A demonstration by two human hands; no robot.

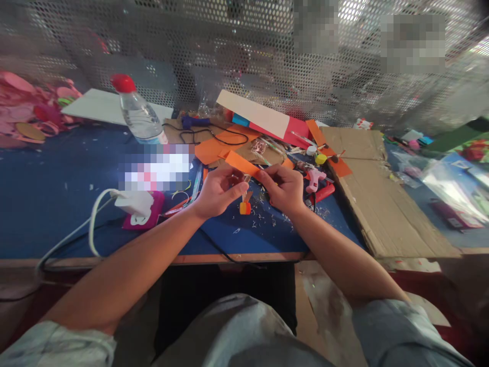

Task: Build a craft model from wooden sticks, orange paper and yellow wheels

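My left hand (pixel 217 191) and my right hand (pixel 283 187) meet above the blue table (pixel 53 204), both pinching a narrow orange strip (pixel 241 163) that runs between them. A small orange and yellow piece (pixel 245 207) hangs just below my fingers, by the left thumb. Whether it is joined to the strip I cannot tell. More orange sheets (pixel 214 148) lie on the table right behind my hands.
A clear water bottle with a red cap (pixel 137 114) stands at the back left. A white charger with cable (pixel 132 203) lies at the left. A pink glue gun (pixel 315 178), a cardboard sheet (pixel 378 199), pink paper scraps (pixel 34 109) and a perforated metal screen (pixel 229 56) surround the spot.
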